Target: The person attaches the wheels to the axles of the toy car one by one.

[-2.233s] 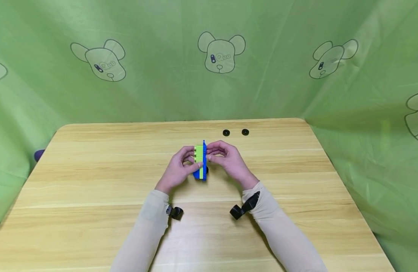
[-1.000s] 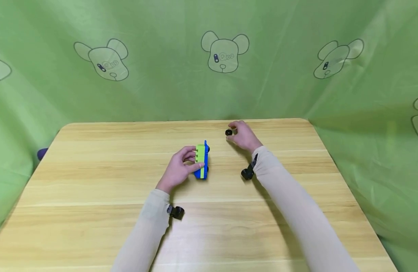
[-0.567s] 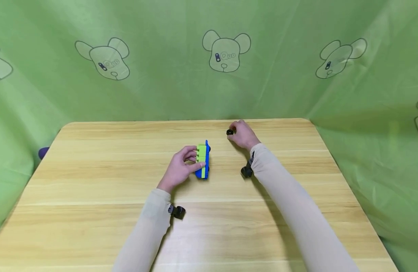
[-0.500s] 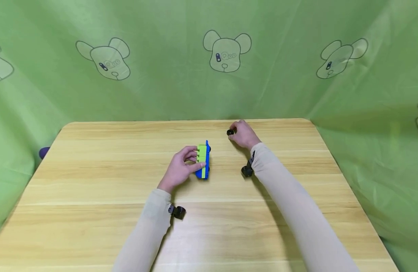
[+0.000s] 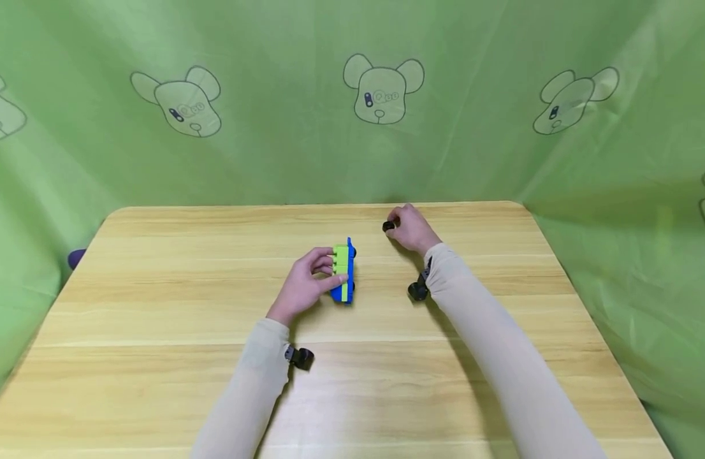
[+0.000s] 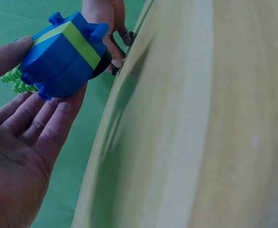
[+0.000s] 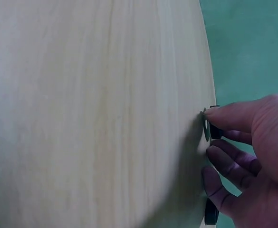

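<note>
My left hand (image 5: 301, 287) grips a toy car (image 5: 341, 256) built from blue and lime-green blocks, thumb on one side and fingers on the other. The car is turned on its side, its studs toward the palm. Small black wheels (image 5: 354, 253) show along its right side. At the far edge of the table, my right hand (image 5: 414, 229) pinches a loose black wheel (image 5: 388, 226) between thumb and fingers. The right wrist view shows that wheel (image 7: 216, 131) standing on edge. A second loose wheel (image 7: 211, 212) lies beside the lower fingers; the hand hides it in the head view.
The wooden table (image 5: 215, 395) reaches back to a green curtain (image 5: 283, 127) printed with bear heads. Something purple (image 5: 76, 258) sticks out beyond its left edge. A small black camera is strapped to each wrist.
My right hand has left the car, reached to the back of the table and taken hold of the left loose wheel. Another wheel now shows on the car. The left hand holds nearly still.
</note>
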Demonstrator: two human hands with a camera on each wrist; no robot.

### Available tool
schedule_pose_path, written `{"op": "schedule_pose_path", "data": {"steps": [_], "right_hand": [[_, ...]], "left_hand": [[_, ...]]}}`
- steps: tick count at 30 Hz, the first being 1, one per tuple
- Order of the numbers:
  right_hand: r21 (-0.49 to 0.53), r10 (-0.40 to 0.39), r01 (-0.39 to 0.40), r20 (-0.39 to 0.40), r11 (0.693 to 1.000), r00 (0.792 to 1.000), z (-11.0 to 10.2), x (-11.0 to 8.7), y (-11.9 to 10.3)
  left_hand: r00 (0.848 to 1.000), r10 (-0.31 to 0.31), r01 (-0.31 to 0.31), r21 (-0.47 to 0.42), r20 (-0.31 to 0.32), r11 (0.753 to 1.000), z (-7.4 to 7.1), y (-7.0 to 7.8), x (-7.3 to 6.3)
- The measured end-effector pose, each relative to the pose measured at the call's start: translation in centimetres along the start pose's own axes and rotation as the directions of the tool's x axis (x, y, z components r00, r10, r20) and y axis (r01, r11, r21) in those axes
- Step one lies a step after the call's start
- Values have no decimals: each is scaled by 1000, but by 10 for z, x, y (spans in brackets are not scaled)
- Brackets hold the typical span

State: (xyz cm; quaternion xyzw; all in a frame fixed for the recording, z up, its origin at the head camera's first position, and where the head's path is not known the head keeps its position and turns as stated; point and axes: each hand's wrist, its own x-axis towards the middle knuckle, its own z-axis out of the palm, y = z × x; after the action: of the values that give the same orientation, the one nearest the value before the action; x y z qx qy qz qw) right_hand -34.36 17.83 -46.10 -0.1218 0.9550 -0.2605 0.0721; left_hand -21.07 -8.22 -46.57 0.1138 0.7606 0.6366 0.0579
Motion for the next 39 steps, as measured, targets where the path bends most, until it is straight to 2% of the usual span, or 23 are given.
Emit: {"op": "schedule_pose_path", "data": {"steps": [6, 13, 22, 30, 39], "right_hand": [[2, -54, 54, 23, 999, 998, -4, -7, -2], [-21, -107, 107, 10, 994, 994, -17, -21, -7], [28, -143, 143, -2, 989, 990, -23, -34, -7], [-8, -181, 181, -39, 983, 983, -31, -49, -13], [-68, -239, 236, -40, 969, 970, -38, -66, -24]], "left_hand": [[1000, -5, 5, 10, -3, 1000, 1, -2, -1], [1000, 10, -10, 23, 9, 1000, 0, 3, -1], [1000, 11, -12, 24, 5, 1000, -2, 3, -1], [1000, 15, -15, 18, 0, 1000, 0, 3, -1], [1000, 19, -19, 4, 6, 1000, 1, 4, 1]]}}
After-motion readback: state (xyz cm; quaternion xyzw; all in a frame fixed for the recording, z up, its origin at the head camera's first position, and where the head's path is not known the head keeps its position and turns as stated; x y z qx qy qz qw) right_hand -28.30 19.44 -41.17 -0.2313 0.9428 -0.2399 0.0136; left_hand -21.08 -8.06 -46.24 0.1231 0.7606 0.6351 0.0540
